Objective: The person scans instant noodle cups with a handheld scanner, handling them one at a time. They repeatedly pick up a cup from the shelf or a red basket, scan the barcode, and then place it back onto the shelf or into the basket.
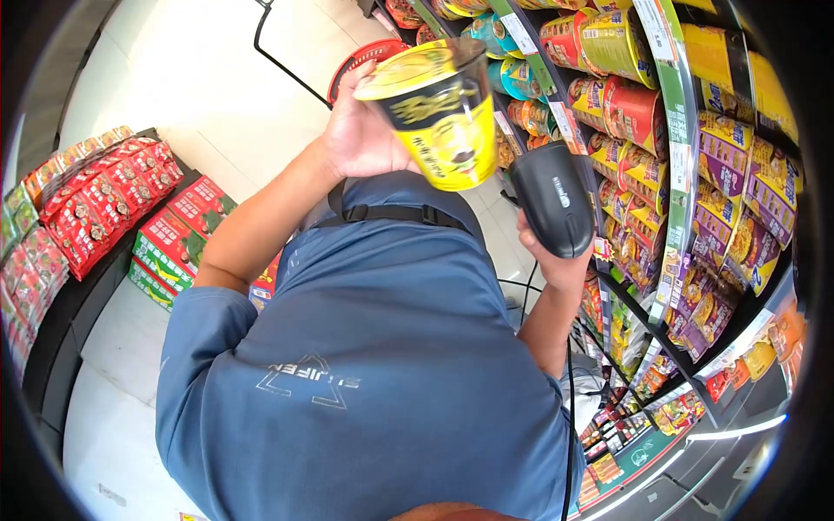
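Yellow noodle cup (443, 122), tilted, raised before the chest, close to the shelves. Gripped from the side in the left hand (360, 130), fingers closed around its far wall. Just right of it, black handheld scanner (552, 200), clasped in the closed right hand (556, 265), cable (569, 408) trailing below. Further right, shelves (673, 165) packed with noodle cups and bowls. Beyond the hands, red basket (365, 56) on pale floor (200, 69). At left, red packets (95, 200) on a low rack.
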`<action>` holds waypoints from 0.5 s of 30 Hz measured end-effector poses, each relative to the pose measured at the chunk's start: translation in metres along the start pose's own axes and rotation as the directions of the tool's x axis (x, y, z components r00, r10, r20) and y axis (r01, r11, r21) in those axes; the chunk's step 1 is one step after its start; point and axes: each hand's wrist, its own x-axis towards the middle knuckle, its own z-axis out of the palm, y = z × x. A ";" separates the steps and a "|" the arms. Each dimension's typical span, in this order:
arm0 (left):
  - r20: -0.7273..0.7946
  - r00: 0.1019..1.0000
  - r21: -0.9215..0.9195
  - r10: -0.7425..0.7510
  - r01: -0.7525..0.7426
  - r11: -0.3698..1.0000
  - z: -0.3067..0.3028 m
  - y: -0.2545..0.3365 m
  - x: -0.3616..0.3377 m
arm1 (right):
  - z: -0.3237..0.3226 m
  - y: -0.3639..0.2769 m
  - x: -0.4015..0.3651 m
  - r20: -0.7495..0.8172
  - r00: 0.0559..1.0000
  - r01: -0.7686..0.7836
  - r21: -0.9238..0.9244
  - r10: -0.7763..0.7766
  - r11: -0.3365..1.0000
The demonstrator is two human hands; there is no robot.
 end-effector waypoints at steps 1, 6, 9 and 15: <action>0.003 1.000 -0.006 0.014 -0.014 1.000 -0.002 0.002 -0.001 | 0.001 0.003 -0.005 -0.059 0.998 0.032 -0.017 -0.033 0.999; 0.307 0.951 0.323 -0.034 -0.070 0.944 0.008 0.013 0.001 | 0.005 -0.028 0.001 0.122 0.975 0.181 0.049 -0.185 0.982; 0.399 0.912 0.444 -0.093 -0.103 0.890 0.025 0.015 -0.008 | -0.001 -0.023 0.003 0.325 0.878 0.362 0.031 -0.352 0.932; 0.428 0.903 0.484 -0.045 -0.187 0.855 0.031 0.019 -0.003 | 0.013 -0.033 0.002 0.404 0.843 0.348 0.095 -0.355 0.933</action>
